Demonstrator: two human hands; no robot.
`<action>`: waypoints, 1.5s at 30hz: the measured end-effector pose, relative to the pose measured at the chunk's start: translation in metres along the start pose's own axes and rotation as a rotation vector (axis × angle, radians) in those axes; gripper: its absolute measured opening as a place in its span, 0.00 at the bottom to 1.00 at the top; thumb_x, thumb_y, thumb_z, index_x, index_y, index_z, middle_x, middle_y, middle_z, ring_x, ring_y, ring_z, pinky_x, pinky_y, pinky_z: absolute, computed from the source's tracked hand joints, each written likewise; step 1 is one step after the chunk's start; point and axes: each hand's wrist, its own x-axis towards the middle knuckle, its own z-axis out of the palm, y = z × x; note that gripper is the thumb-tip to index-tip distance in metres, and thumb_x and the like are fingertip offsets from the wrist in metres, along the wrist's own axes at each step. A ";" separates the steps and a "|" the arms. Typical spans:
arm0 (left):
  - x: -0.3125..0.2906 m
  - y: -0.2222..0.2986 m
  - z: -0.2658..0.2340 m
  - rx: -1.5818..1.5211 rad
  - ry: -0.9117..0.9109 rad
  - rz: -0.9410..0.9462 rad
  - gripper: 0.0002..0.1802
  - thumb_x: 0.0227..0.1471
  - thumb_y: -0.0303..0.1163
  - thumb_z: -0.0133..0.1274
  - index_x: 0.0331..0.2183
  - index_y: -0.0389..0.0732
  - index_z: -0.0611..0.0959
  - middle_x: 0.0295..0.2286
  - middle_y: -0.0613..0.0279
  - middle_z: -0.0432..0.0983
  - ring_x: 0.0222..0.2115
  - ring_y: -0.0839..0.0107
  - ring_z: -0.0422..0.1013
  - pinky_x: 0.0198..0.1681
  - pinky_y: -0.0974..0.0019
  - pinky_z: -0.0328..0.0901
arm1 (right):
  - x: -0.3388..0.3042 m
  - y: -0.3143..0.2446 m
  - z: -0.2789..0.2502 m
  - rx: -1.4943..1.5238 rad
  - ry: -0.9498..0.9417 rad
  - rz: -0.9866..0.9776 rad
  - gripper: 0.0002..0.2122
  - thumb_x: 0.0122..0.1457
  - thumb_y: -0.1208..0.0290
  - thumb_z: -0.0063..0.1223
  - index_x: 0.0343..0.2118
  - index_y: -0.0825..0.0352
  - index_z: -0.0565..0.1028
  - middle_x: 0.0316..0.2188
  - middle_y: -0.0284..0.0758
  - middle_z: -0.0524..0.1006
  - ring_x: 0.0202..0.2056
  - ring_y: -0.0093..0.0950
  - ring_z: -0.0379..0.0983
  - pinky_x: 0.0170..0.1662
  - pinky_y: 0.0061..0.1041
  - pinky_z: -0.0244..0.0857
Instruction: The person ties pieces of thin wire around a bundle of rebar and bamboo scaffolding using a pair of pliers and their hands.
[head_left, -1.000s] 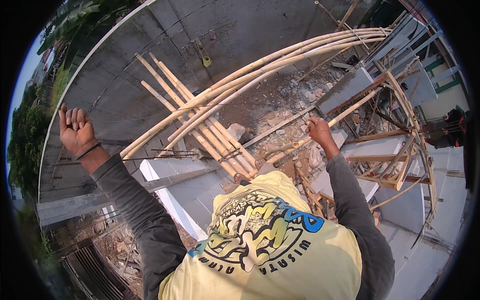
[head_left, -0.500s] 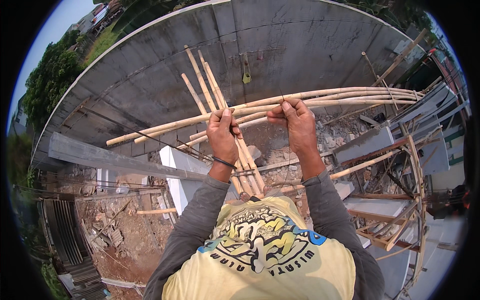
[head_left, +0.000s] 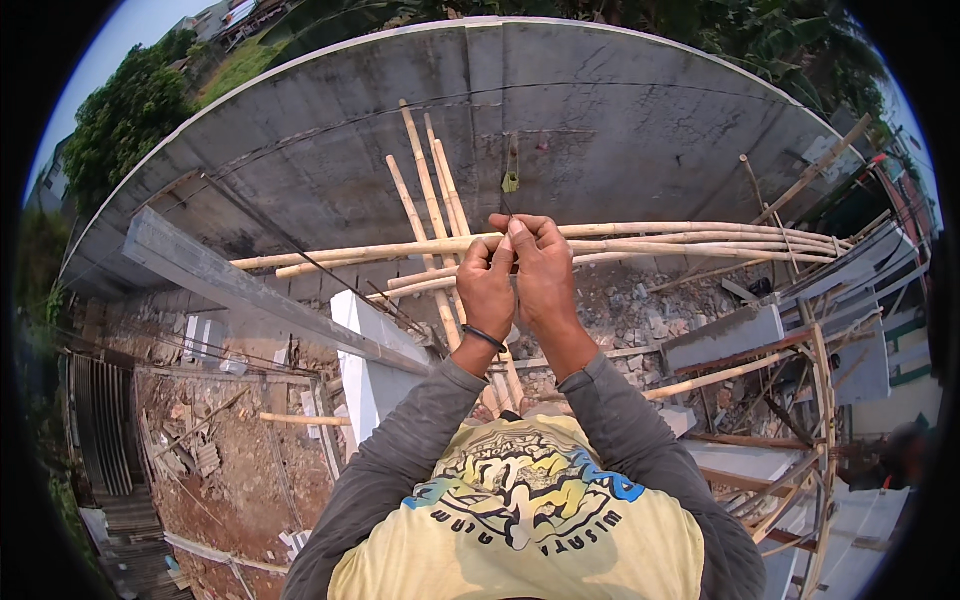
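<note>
My left hand (head_left: 486,296) and my right hand (head_left: 545,282) meet at chest height, fingertips pinched together and touching. From the right fingertips a thin dark strand (head_left: 507,203), seemingly wire, sticks up. Whatever the left fingers pinch is hidden behind them. A black band (head_left: 484,339) circles my left wrist. Below and beyond the hands, long bamboo poles (head_left: 650,231) run crosswise. Other upright bamboo poles (head_left: 428,185) cross them and reach down to my feet.
A tall grey concrete wall (head_left: 350,150) curves across the far side, a small yellow-green thing (head_left: 511,183) hanging on it. A grey post (head_left: 260,290) slants at the left beside a white block (head_left: 365,350). Rubble (head_left: 640,315) covers the ground below; wooden framing (head_left: 822,430) stands right.
My hands have come together from apart, the right moving left to meet the left. The view has shifted, so the wall and poles sit a little lower.
</note>
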 end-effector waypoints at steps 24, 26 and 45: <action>-0.004 0.042 -0.011 0.571 -0.040 0.800 0.11 0.52 0.27 0.50 0.38 0.33 0.79 0.42 0.54 0.71 0.45 0.62 0.68 0.51 0.61 0.61 | -0.012 0.008 -0.010 0.117 -0.009 -0.158 0.07 0.65 0.71 0.42 0.38 0.71 0.67 0.38 0.39 0.74 0.35 0.24 0.75 0.36 0.21 0.73; 0.001 0.046 -0.012 0.573 -0.167 0.444 0.17 0.59 0.34 0.46 0.43 0.31 0.78 0.41 0.53 0.72 0.47 0.66 0.67 0.52 0.63 0.60 | -0.018 0.003 -0.013 -0.227 -0.036 -0.110 0.08 0.65 0.70 0.42 0.36 0.71 0.68 0.29 0.36 0.74 0.27 0.20 0.71 0.29 0.21 0.68; 0.317 0.046 -0.101 -0.702 0.047 -0.074 0.18 0.55 0.27 0.39 0.15 0.45 0.57 0.14 0.67 0.47 0.14 0.74 0.46 0.19 0.69 0.44 | -0.097 0.013 -0.157 -0.182 -0.334 0.099 0.17 0.59 0.55 0.54 0.39 0.67 0.73 0.50 0.35 0.69 0.52 0.27 0.62 0.57 0.28 0.53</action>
